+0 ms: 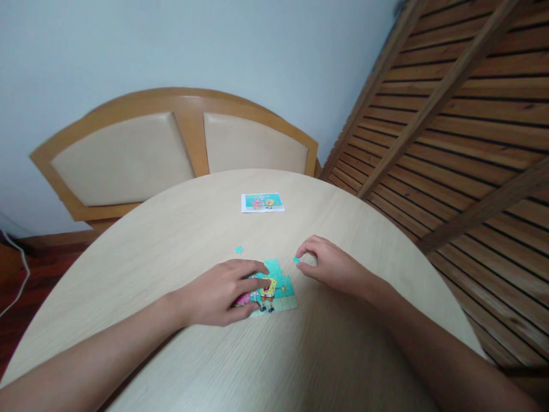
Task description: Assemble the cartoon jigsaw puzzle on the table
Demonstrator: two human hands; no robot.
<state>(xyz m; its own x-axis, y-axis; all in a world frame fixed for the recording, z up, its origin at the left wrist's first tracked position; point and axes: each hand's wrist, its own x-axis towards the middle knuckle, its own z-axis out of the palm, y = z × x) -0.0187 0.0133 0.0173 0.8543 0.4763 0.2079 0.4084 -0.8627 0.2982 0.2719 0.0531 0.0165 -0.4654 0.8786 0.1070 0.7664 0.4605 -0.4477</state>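
Observation:
A small, partly assembled cartoon jigsaw puzzle [278,289] lies on the round light-wood table [171,240]. My left hand [223,292] rests flat on the puzzle's left part, covering it. My right hand [330,266] sits just right of the puzzle, its fingertips pinching a small teal puzzle piece [296,260] against the tabletop. Another loose teal piece [239,249] lies on the table behind my left hand.
A small printed reference picture [262,202] lies farther back on the table. Behind the table stands a wooden bench back with beige padded panels [128,154]. A slatted wooden wall [463,126] runs along the right. A white cable [19,269] hangs at the left.

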